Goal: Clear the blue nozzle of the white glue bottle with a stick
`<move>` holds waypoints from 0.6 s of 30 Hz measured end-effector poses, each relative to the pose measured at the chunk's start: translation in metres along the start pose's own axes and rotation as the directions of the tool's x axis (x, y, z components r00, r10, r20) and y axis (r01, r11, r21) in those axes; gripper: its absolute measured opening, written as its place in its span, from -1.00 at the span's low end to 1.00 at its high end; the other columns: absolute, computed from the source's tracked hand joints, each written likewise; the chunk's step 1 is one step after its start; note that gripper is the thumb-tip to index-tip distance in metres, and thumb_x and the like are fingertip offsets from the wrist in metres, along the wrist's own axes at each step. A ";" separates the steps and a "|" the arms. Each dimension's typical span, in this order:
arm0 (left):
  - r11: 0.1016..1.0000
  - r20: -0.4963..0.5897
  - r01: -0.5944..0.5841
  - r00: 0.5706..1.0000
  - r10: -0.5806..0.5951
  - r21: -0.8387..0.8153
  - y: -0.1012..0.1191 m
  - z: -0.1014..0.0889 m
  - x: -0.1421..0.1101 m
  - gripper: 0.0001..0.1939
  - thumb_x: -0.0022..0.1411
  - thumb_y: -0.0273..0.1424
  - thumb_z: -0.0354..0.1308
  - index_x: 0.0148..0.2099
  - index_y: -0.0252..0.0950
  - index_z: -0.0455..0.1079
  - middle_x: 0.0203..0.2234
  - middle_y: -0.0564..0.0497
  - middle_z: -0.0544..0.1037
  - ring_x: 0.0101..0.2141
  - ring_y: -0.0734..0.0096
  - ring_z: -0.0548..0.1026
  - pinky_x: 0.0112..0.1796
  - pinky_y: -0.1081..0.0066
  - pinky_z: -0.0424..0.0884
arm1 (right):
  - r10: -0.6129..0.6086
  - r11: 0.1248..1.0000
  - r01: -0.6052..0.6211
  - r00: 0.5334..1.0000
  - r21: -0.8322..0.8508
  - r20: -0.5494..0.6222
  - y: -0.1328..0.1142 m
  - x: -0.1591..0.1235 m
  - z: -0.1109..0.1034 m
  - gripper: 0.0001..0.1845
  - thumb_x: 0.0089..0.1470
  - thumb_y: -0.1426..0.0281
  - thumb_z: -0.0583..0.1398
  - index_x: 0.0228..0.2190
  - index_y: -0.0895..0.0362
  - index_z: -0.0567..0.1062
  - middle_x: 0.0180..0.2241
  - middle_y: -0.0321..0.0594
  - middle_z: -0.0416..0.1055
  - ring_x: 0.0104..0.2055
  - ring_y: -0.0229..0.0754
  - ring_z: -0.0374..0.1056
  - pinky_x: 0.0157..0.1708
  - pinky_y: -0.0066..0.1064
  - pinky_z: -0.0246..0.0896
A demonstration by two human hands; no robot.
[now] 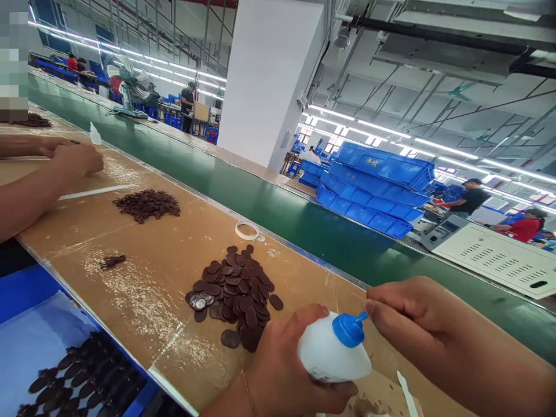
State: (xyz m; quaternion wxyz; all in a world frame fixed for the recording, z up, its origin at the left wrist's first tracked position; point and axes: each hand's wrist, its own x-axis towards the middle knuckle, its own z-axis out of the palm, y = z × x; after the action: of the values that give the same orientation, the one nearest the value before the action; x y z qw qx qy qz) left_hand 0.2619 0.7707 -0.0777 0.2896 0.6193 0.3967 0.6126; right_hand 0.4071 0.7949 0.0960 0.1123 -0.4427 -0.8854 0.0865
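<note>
Fingers (pixel 306 318) of the left hand (pixel 275 362) wrapped round white bottle (pixel 330 353), gripping its body. Bottle tilted, held up over near side of brown surface (pixel 182 231), right of disc pile (pixel 243 295). Blue cap (pixel 348 330) on bottle, nozzle pointing toward right hand (pixel 417 318). Right fingers narrow, thumb and index pinched together right at nozzle tip; cannot tell if nozzle is between them or just touched.

Disc pile: brown ovals, loose heap, some strays at edges. Silver piece (pixel 200 303) at pile's left edge. Tape roll (pixel 247 237) beyond pile, flat, near belt edge. Clump of small dark parts (pixel 147 204) farther left, smaller clump (pixel 113 262) nearer. White strip (pixel 99 191) behind clump; white stick (pixel 407 394) lower right, below right hand. Whitish flaky patches on surface.

Blue bin (pixel 26 292) lower left, dark pieces (pixel 87 370) in rows inside. Co-worker's hands (pixel 82 157) far left, close together, small white bottle (pixel 95 134) just beside; what they hold too small to tell. Green belt (pixel 278 202) runs along far side. Beyond belt: fan (pixel 128 87), white pillar (pixel 269 81), stacked blue crates (pixel 373 185), pale cabinet (pixel 495 255).
</note>
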 end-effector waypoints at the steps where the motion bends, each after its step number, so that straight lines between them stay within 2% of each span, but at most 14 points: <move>1: 1.000 -0.002 -0.010 1.000 0.010 0.002 -0.001 0.001 0.000 -0.20 -0.28 -0.39 0.51 0.09 -0.04 0.37 -0.24 0.13 0.62 -0.35 0.31 0.60 -0.32 0.44 0.57 | -0.053 0.996 0.051 0.998 -0.068 -0.024 0.000 -0.001 0.001 -0.59 0.21 0.26 -0.05 -0.63 0.15 0.08 -0.65 -0.33 -0.03 -0.61 -0.32 -0.08 -0.67 -0.42 -0.19; 3: 0.999 -0.015 -0.038 0.999 0.038 0.010 -0.002 0.002 0.000 -0.19 -0.29 -0.40 0.50 0.08 -0.04 0.37 -0.21 0.12 0.62 -0.33 0.29 0.60 -0.31 0.43 0.57 | -0.126 0.982 0.122 0.992 -0.146 -0.015 0.000 -0.003 0.002 -0.57 0.21 0.28 -0.04 -0.65 0.15 0.08 -0.68 -0.34 -0.01 -0.64 -0.33 -0.09 -0.66 -0.39 -0.23; 5: 0.998 -0.020 -0.053 0.998 0.053 0.014 -0.003 0.002 0.000 -0.19 -0.30 -0.40 0.51 0.07 -0.03 0.36 -0.22 0.14 0.62 -0.33 0.29 0.60 -0.29 0.42 0.58 | -0.113 0.986 0.113 0.994 -0.124 0.012 0.000 -0.003 0.000 -0.58 0.20 0.27 -0.03 -0.65 0.15 0.08 -0.69 -0.33 -0.01 -0.64 -0.33 -0.11 -0.65 -0.37 -0.25; 7: 0.999 -0.016 -0.036 0.999 0.036 0.020 -0.003 0.002 0.001 -0.17 -0.31 -0.40 0.52 0.08 -0.02 0.35 -0.24 0.17 0.62 -0.33 0.29 0.60 -0.28 0.40 0.58 | 0.004 1.000 -0.002 0.995 -0.020 0.104 0.000 0.000 -0.002 -0.58 0.18 0.22 -0.05 -0.63 0.15 0.08 -0.65 -0.33 -0.05 -0.60 -0.31 -0.13 -0.63 -0.37 -0.24; 9: 1.000 -0.014 -0.012 1.000 0.012 0.024 -0.002 0.001 0.001 -0.15 -0.31 -0.39 0.53 0.09 -0.02 0.35 -0.22 0.15 0.62 -0.32 0.26 0.61 -0.28 0.38 0.59 | 0.123 0.986 -0.140 0.976 0.089 0.180 0.002 0.002 -0.003 -0.60 0.15 0.16 -0.06 -0.60 0.14 0.07 -0.59 -0.32 -0.11 -0.55 -0.29 -0.15 -0.60 -0.38 -0.21; 11: 1.000 -0.018 -0.008 1.000 0.009 0.030 -0.001 0.000 0.002 -0.14 -0.33 -0.39 0.54 0.09 -0.03 0.37 -0.18 0.12 0.62 -0.30 0.23 0.61 -0.28 0.37 0.60 | 0.192 0.965 -0.220 0.964 0.144 0.184 0.004 0.003 -0.002 -0.60 0.14 0.13 -0.07 -0.57 0.14 0.04 -0.55 -0.31 -0.14 -0.51 -0.27 -0.15 -0.57 -0.39 -0.17; 12: 0.999 -0.020 -0.012 1.000 0.013 0.032 0.000 0.000 0.002 -0.15 -0.33 -0.40 0.55 0.09 -0.04 0.38 -0.18 0.11 0.62 -0.30 0.23 0.61 -0.27 0.37 0.60 | 0.196 0.965 -0.222 0.964 0.138 0.179 0.005 0.003 -0.001 -0.59 0.14 0.12 -0.07 -0.57 0.14 0.03 -0.54 -0.31 -0.14 -0.51 -0.27 -0.15 -0.56 -0.39 -0.15; 14: 0.999 -0.022 -0.029 0.999 0.030 0.035 0.000 0.001 0.002 -0.16 -0.34 -0.40 0.55 0.07 -0.05 0.39 -0.20 0.11 0.62 -0.31 0.23 0.61 -0.27 0.38 0.61 | 0.155 0.985 -0.165 0.976 0.054 0.155 0.006 0.001 0.001 -0.57 0.17 0.12 -0.09 -0.58 0.15 0.01 -0.57 -0.31 -0.12 -0.52 -0.27 -0.15 -0.57 -0.38 -0.17; 18: 0.996 -0.045 -0.078 0.996 0.080 0.045 -0.002 0.003 0.001 -0.14 -0.34 -0.41 0.53 0.09 -0.03 0.37 -0.22 0.12 0.62 -0.32 0.22 0.61 -0.28 0.36 0.61 | -0.050 0.984 0.050 0.999 -0.173 0.001 0.001 -0.002 0.004 -0.57 0.19 0.21 -0.07 -0.63 0.15 0.04 -0.66 -0.32 -0.04 -0.61 -0.31 -0.14 -0.62 -0.34 -0.29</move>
State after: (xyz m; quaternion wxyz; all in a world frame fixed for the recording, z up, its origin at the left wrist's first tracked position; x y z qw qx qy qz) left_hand 0.2643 0.7730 -0.0795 0.2424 0.6261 0.3918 0.6291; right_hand 0.4084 0.7937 0.0916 0.0772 -0.4285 -0.9002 0.0057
